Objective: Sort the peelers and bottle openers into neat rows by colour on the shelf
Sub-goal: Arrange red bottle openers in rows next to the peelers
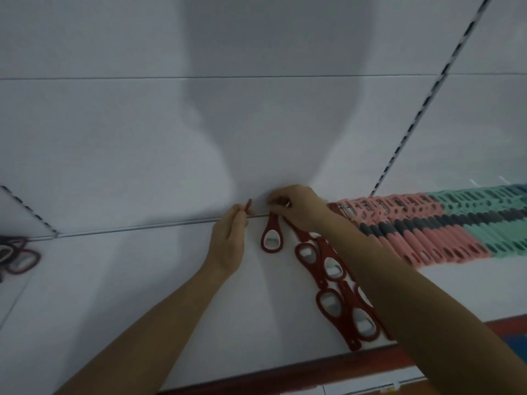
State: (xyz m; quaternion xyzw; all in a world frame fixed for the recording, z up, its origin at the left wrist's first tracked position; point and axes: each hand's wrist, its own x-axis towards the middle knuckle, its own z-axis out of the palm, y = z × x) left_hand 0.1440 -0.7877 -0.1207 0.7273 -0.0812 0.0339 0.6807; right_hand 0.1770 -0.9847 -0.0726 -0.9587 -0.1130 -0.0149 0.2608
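On the white shelf (pixel 142 280), a row of dark red bottle openers (pixel 333 283) runs from the back wall toward the front edge. One dark red opener (pixel 271 238) lies just left of that row, and my right hand (pixel 296 206) pinches its far end at the back wall. My left hand (pixel 228 240) holds a thin dark red piece (pixel 248 206) upright against the wall. Pink peelers (pixel 427 232) and green peelers (pixel 502 220) lie in packed rows to the right.
A small heap of dark red and dark openers (pixel 17 255) lies at the shelf's far left. Slotted uprights (pixel 422 104) run up the white back panel. A red front edge (pixel 285 369) borders the shelf.
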